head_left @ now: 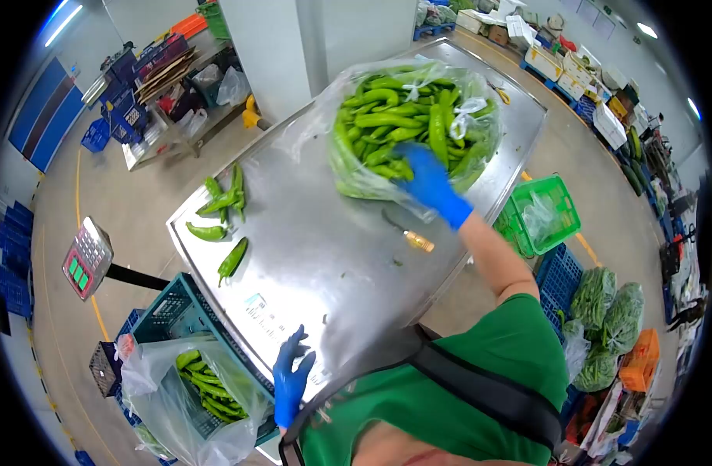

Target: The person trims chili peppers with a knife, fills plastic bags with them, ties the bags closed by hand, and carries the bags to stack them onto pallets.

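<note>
A large clear plastic bag (344, 172) full of long green peppers (388, 121) stands open on the steel table. My right hand (424, 172), in a blue glove, reaches into it with its fingers curled on a pepper (402, 168); the fingertips are partly hidden. My left hand (291, 377), also gloved in blue, is open with fingers apart at the table's near left edge, beside a printed sheet (264, 314). It holds nothing. Several loose peppers (233, 259) lie at the table's left side. A knife (416, 241) with a yellowish handle lies below the bag.
At the left, a teal crate (177, 299) holds a plastic bag (156, 388) with peppers inside, near a scale display (87, 258). To the right of the table (317, 225) stand a green basket (562, 194) and blue crates (558, 279). Yellow-handled scissors (502, 95) rest at the far right corner.
</note>
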